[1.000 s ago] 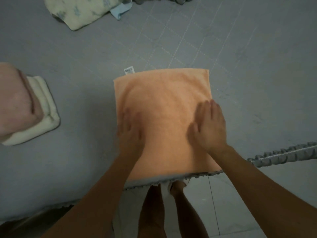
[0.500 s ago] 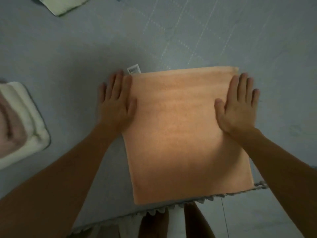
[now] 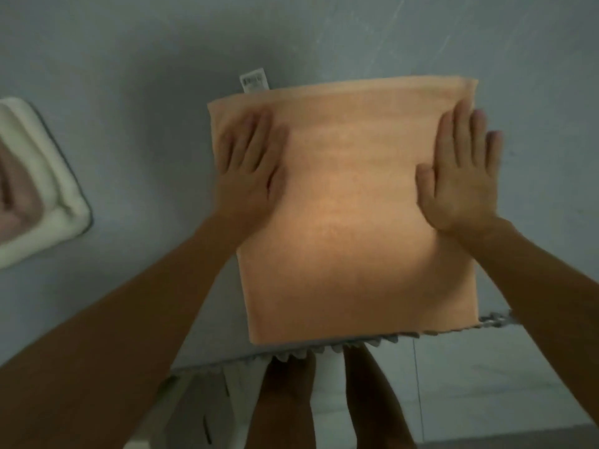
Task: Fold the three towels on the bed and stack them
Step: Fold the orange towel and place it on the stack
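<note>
Hands: two, left hand [image 3: 248,166] and right hand [image 3: 460,176], both flat, fingers straight, pressing on orange towel [image 3: 350,222].
Towels: three; orange at bed [image 3: 129,76] edge, cream towel [image 3: 42,189] under pink towel [image 3: 16,196] stacked far left.

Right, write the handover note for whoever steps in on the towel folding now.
Left hand: flat, fingers straight, pressing the orange towel near its left edge.
Right hand: flat on its right edge, fingertips past the edge.
Orange towel lies flat at the near edge of the bed, tag at the far left corner.
Done: pink towel stacked on folded cream towel, far left.
Left: finish folding the orange one, put it on that stack.
</note>
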